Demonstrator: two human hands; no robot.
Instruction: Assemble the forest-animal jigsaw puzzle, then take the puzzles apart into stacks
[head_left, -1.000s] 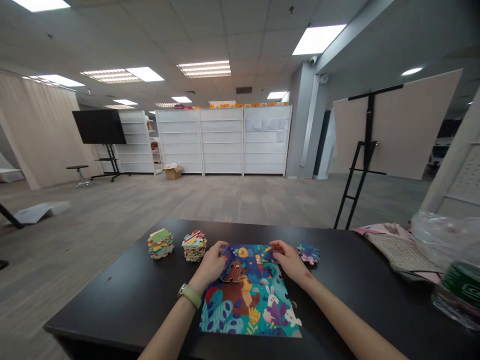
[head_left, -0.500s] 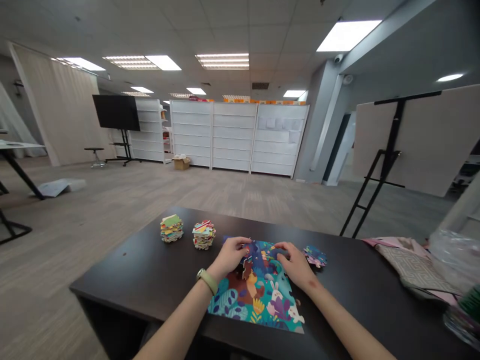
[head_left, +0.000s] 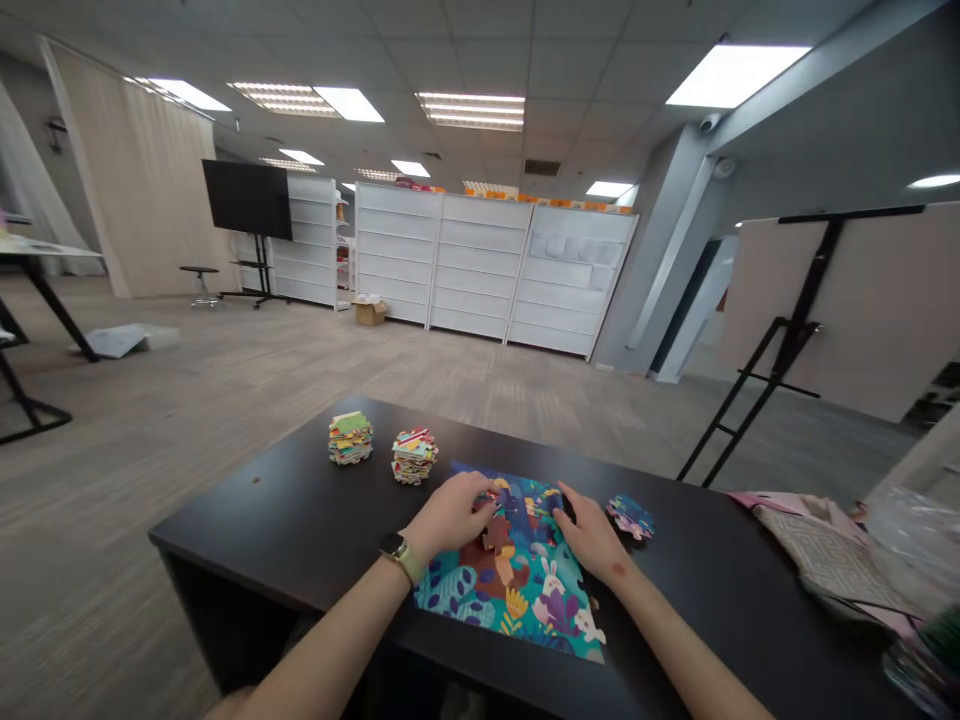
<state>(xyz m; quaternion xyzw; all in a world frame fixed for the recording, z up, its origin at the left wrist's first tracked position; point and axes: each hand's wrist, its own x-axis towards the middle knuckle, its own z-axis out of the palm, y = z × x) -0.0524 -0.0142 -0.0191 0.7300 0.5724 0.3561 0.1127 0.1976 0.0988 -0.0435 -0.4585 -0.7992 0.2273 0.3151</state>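
Observation:
A colourful, partly joined jigsaw puzzle (head_left: 517,605) with a rabbit, flowers and leaves lies flat on the dark table. My left hand (head_left: 454,515), with a watch on the wrist, bends over its upper left part. Its fingers and thumb close around a reddish puzzle piece (head_left: 493,497), partly hidden by the fingers. My right hand (head_left: 592,535) rests at the puzzle's upper right edge, thumb and index finger apart and touching it. Close by on the right is a small pile of blue and purple puzzle pieces (head_left: 631,517).
Two stacks of puzzle pieces, one green-topped (head_left: 350,438) and one red-topped (head_left: 414,457), stand at the table's back left. A patterned fabric bag (head_left: 817,550) and clear plastic (head_left: 919,540) lie on the right. Beyond the table (head_left: 300,510) stands an easel board (head_left: 855,310).
The view has turned and tilted slightly. My left hand's fingers have shifted a little over the puzzle's upper left part. My right index finger has straightened along the edge.

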